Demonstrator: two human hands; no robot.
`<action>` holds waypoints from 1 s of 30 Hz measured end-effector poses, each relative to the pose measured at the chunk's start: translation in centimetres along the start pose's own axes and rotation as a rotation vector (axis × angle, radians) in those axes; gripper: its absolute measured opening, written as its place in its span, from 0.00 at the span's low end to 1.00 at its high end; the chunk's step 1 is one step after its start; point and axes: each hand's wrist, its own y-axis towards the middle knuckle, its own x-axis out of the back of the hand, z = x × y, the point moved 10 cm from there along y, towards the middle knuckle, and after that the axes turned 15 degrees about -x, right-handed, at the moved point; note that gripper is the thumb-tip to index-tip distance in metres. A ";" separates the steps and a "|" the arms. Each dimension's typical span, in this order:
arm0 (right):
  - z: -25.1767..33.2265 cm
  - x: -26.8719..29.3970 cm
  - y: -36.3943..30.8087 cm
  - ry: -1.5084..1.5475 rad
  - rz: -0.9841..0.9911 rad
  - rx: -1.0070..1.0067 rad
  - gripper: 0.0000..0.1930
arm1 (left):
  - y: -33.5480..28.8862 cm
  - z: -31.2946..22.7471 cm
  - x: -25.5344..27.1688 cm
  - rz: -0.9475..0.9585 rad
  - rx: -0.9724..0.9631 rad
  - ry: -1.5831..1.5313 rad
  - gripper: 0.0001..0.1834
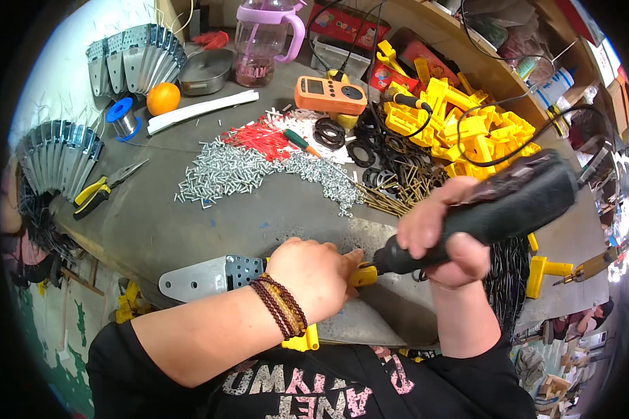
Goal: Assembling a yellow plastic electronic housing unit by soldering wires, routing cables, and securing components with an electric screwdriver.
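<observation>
My left hand (307, 272), with beaded bracelets on its wrist, is closed around a yellow plastic piece (364, 276). A tapered grey metal plate with holes (196, 278) sticks out to the left of that hand; the joint between plate and plastic is hidden under my fingers. In my right hand (440, 234) is a thick black power screwdriver (514, 202), held at a slant with its nose down to the left. That nose meets the right end of the yellow piece, and the tip itself cannot be made out.
Beyond my hands lie heaps of silver screws (223, 173), red pieces (258, 140), brass-coloured rods (391, 192) and yellow plastic parts (468, 126). Pliers (105, 188), a solder spool (123, 120) and stacked metal plates (61, 157) are at left. An orange meter (330, 95) and a jug (264, 42) stand behind.
</observation>
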 end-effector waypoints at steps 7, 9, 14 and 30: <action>-1.8 -0.6 1.9 0.034 0.058 -0.124 0.25 | 0.1 0.3 -0.3 -0.028 -0.017 0.050 0.30; -1.8 -1.0 2.2 0.031 0.089 -0.118 0.23 | 0.0 0.2 -0.1 -0.065 -0.039 0.053 0.29; -1.6 -1.8 1.2 0.099 0.258 -0.050 0.26 | -0.2 -0.3 0.0 -0.114 -0.098 0.075 0.28; 2.2 -10.7 -1.9 0.104 0.498 -0.069 0.21 | 0.8 4.0 1.6 -0.077 0.203 -0.051 0.22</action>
